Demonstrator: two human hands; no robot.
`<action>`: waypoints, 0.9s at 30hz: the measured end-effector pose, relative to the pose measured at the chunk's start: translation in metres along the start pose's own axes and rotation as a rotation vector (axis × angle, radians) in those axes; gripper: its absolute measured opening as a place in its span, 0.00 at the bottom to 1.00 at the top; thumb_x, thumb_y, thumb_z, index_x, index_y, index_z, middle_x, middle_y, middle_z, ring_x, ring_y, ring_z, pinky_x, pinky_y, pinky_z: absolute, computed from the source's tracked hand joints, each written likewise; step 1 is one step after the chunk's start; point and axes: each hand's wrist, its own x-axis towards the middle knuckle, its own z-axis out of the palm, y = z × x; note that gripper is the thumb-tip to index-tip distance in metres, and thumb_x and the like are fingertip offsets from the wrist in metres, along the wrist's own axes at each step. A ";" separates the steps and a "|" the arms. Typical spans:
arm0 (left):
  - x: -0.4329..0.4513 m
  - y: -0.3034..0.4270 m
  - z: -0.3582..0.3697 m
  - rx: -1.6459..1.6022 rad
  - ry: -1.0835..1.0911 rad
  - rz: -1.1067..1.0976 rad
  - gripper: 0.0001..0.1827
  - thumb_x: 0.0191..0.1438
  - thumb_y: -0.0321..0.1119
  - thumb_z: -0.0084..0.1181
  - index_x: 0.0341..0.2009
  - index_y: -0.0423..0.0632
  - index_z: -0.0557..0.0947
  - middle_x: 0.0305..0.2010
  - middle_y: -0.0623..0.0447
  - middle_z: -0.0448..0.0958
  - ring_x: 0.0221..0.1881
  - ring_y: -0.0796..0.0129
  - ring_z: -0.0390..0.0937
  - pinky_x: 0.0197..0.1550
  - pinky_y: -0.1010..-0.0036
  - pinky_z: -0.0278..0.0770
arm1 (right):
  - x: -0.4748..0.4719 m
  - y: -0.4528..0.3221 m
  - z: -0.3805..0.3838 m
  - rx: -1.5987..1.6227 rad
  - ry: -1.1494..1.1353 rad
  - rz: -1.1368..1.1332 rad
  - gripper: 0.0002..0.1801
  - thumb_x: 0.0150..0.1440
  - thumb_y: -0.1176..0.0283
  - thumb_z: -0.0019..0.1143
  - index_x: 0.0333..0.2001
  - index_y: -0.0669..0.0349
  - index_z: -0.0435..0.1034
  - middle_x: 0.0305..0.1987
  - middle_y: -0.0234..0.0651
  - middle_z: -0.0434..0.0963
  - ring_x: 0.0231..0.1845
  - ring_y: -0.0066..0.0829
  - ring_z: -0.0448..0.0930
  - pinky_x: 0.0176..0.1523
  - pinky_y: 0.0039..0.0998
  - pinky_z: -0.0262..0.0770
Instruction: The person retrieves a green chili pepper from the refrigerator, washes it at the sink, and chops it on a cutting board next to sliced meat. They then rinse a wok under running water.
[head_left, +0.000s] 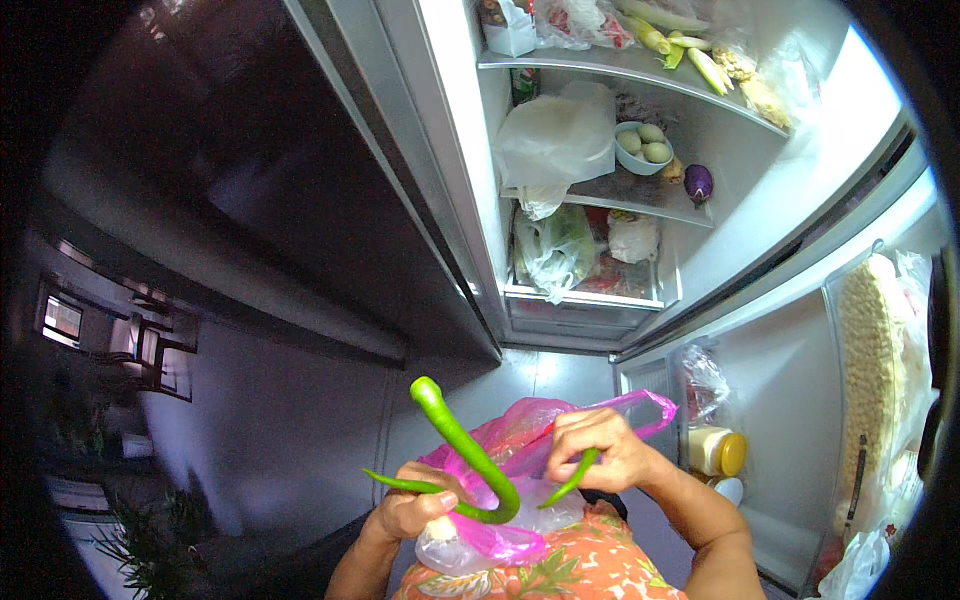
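Observation:
My left hand (417, 501) is closed around a long, hooked green chili pepper (471, 450). Its thick end rises above the hand and its thin tip pokes out to the left. A second, shorter green chili pepper (574, 480) sits in my right hand (596, 450), pointing down. The same hand grips the pink plastic bag (517, 424), with a loop of it sticking out to the right. Pink film also hangs beside my left hand. Something red shows through the bag. A clear plastic bag (450, 547) lies against the orange patterned clothing, partly covered by my left hand.
Ahead stands an open refrigerator with a bowl of eggs (637, 161), a purple eggplant (698, 184), a white bag (559, 139) and a bagged green vegetable (555, 247). The right-hand door (780, 390) holds a yellow-lidded jar (727, 453). A dark door panel (247, 187) fills the left.

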 end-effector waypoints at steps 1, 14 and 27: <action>0.004 0.002 0.001 0.004 -0.035 0.007 0.15 0.42 0.37 0.49 0.23 0.35 0.79 0.20 0.44 0.75 0.21 0.62 0.74 0.27 0.70 0.70 | -0.005 0.008 0.005 -0.054 -0.009 -0.005 0.05 0.40 0.77 0.59 0.25 0.61 0.73 0.23 0.34 0.76 0.25 0.33 0.74 0.30 0.31 0.69; 0.011 0.011 0.006 0.053 -0.045 -0.021 0.17 0.40 0.38 0.50 0.23 0.33 0.79 0.22 0.42 0.77 0.24 0.61 0.76 0.29 0.71 0.71 | -0.011 0.106 0.058 -0.740 -0.132 0.414 0.26 0.48 0.64 0.57 0.47 0.69 0.62 0.37 0.52 0.74 0.40 0.50 0.75 0.43 0.44 0.70; 0.018 0.024 0.011 -0.056 -0.033 -0.060 0.18 0.38 0.37 0.51 0.25 0.32 0.80 0.25 0.42 0.78 0.27 0.61 0.76 0.34 0.71 0.73 | -0.054 0.056 -0.013 -0.490 0.005 0.211 0.59 0.34 0.56 0.72 0.64 0.62 0.44 0.67 0.49 0.50 0.67 0.46 0.52 0.66 0.40 0.49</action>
